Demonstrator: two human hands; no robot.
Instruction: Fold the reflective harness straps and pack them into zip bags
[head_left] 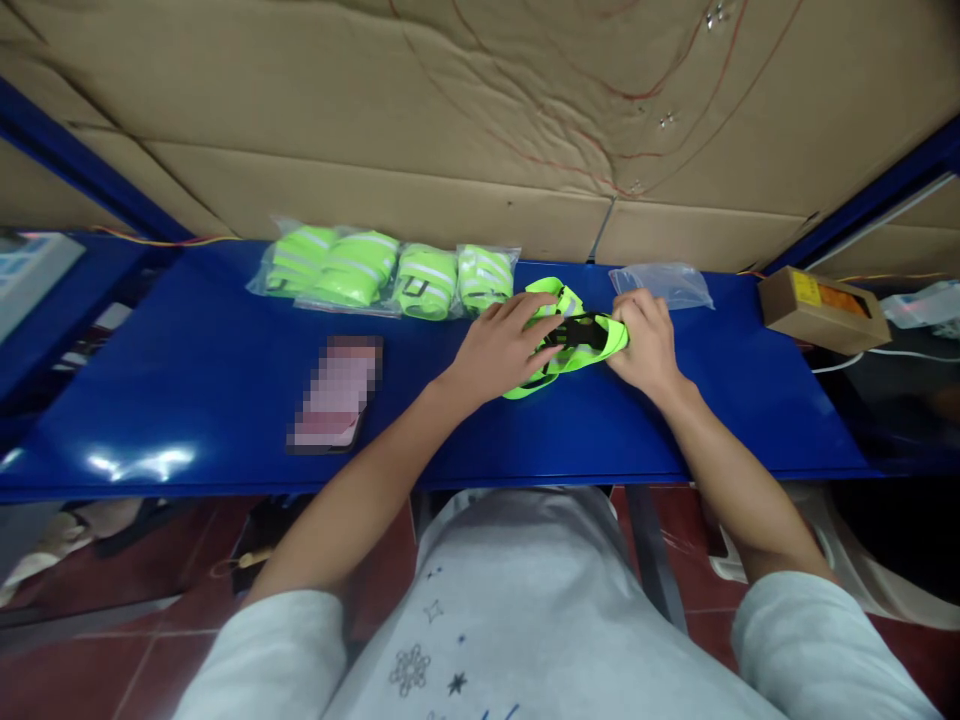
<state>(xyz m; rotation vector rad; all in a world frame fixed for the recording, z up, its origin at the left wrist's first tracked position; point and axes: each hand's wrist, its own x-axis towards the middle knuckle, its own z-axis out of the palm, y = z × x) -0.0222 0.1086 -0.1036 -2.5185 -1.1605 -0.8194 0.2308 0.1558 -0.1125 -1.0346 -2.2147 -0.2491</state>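
Between my hands is a neon yellow-green reflective belt (pixel 615 338), loosely bundled, with a black plastic buckle (pixel 576 332) on it. My left hand (pixel 501 345) holds the bundle from the left, its fingers and thumb curved round the strap beside the buckle. On the other side my right hand (pixel 643 338) is closed on the looped end of the strap, its fingertips hidden. Behind the left hand, several similar belts (pixel 427 280) lie rolled up in clear plastic bags in a row. A flat clear plastic bag (pixel 667 286) lies just behind the right hand.
The blue table (pixel 225 370) runs along a cardboard-covered wall (pixel 375 190). A phone with a blurred-out screen (pixel 337 395) lies left of my forearm. A small open cardboard box (pixel 821 310) stands at the right edge, near a white cable (pixel 840 364).
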